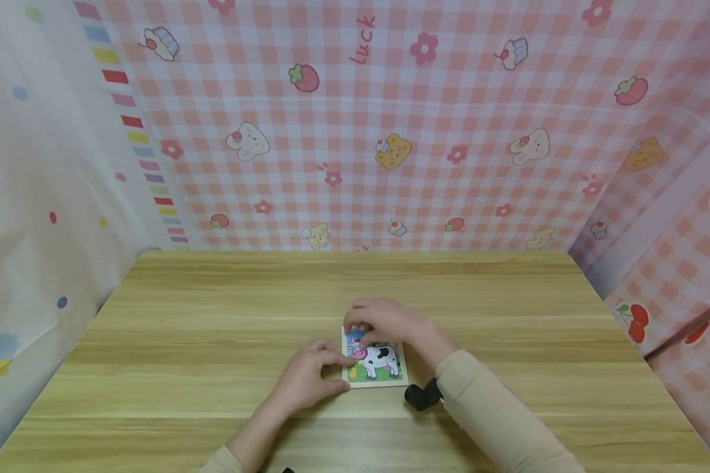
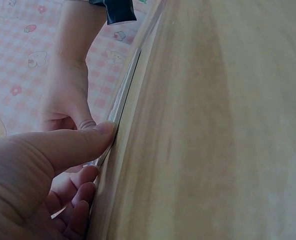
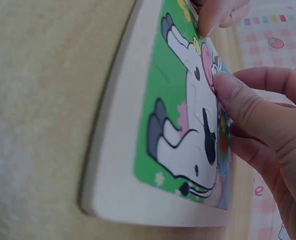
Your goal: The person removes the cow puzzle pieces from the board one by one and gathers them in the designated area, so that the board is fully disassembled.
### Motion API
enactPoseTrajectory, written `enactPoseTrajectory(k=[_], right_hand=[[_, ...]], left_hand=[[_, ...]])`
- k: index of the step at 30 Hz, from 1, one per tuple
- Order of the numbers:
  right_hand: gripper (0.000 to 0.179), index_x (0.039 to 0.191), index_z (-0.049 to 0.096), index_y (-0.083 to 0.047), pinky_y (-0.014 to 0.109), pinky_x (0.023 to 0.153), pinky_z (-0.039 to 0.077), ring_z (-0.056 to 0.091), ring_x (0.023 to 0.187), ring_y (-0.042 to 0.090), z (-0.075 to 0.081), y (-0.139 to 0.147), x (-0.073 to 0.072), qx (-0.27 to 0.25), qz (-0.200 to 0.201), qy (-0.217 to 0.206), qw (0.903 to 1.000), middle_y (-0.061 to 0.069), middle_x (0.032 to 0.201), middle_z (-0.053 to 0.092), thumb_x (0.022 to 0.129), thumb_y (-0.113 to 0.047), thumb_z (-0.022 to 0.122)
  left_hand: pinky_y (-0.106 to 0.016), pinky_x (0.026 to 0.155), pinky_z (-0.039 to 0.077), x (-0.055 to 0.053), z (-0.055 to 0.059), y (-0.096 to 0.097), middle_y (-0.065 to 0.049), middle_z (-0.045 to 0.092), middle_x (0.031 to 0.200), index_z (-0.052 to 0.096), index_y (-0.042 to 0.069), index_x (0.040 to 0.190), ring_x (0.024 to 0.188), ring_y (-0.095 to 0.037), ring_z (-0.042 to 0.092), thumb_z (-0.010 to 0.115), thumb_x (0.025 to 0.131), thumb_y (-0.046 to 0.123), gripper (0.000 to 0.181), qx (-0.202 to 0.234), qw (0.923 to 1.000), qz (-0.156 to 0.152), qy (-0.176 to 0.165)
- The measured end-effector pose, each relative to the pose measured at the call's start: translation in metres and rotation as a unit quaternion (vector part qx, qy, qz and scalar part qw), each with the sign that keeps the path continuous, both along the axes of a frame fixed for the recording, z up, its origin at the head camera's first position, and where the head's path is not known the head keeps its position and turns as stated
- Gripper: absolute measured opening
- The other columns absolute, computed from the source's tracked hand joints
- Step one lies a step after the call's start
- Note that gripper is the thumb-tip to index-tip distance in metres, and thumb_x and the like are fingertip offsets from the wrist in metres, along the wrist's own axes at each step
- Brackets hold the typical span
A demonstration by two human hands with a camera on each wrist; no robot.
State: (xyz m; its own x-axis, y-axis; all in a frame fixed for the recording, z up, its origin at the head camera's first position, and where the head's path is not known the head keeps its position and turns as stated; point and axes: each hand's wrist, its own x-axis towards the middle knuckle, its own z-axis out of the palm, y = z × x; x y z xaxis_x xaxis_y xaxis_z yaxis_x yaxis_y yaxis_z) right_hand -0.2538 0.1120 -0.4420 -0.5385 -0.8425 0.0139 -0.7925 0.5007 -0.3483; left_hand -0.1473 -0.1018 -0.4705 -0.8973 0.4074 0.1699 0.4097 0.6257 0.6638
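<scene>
A small cow jigsaw puzzle [image 1: 384, 368] in a pale wooden frame lies on the table, its picture side up. My left hand [image 1: 307, 378] grips the frame's near left corner. Its thumb [image 2: 95, 140] is against the edge, and the index fingertip reaches onto the picture. From the far side my right hand [image 1: 390, 322] bends over the top left of the puzzle. In the right wrist view its thumb [image 3: 230, 87] presses at the cow's head, with the other fingers curled beyond it at the far edge. The right hand covers part of the blue upper picture.
The wooden table [image 1: 213, 295] stretches out around the puzzle. A pink checked cloth [image 1: 361, 197] hangs behind it, with pale curtains [image 1: 53, 164] on the left. A black wrist device [image 1: 423, 395] sits at my right sleeve, close beside the puzzle's near right corner.
</scene>
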Motion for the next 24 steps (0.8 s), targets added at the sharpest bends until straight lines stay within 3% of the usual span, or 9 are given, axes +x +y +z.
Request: enactPoseTrajectory(k=[13, 20, 24], right_hand=[[0.023, 0.108, 0.071, -0.019, 0.027, 0.084, 0.052, 0.059, 0.092, 0.01, -0.006, -0.001, 0.011, -0.057, -0.077, -0.063, 0.9934, -0.006, 0.102, 0.063, 0.089, -0.017, 0.083], [0.03, 0.116, 0.069, -0.012, 0.028, 0.082, 0.053, 0.06, 0.089, 0.011, -0.011, -0.001, 0.013, -0.097, -0.107, -0.089, 0.9855, -0.005, 0.097, 0.065, 0.089, -0.011, 0.082], [0.02, 0.11, 0.072, -0.01, 0.028, 0.082, 0.054, 0.061, 0.089, 0.011, -0.013, -0.001, 0.014, -0.114, -0.123, -0.097, 0.981, -0.004, 0.096, 0.067, 0.091, -0.01, 0.08]], left_hand=[[-0.048, 0.093, 0.051, -0.001, 0.0, 0.0, -0.002, 0.067, 0.109, 0.082, 0.015, 0.109, 0.102, -0.022, 0.061, 0.092, 0.075, 0.015, 0.035, 0.001, 1.0, -0.004, -0.003], [-0.049, 0.093, 0.051, -0.001, 0.0, 0.0, -0.003, 0.067, 0.11, 0.082, 0.015, 0.109, 0.104, -0.023, 0.061, 0.092, 0.076, 0.015, 0.035, 0.003, 1.0, -0.006, -0.006], [-0.048, 0.093, 0.051, -0.001, -0.001, 0.0, -0.003, 0.067, 0.11, 0.082, 0.016, 0.109, 0.103, -0.023, 0.061, 0.092, 0.076, 0.015, 0.035, 0.003, 1.0, -0.007, -0.004]])
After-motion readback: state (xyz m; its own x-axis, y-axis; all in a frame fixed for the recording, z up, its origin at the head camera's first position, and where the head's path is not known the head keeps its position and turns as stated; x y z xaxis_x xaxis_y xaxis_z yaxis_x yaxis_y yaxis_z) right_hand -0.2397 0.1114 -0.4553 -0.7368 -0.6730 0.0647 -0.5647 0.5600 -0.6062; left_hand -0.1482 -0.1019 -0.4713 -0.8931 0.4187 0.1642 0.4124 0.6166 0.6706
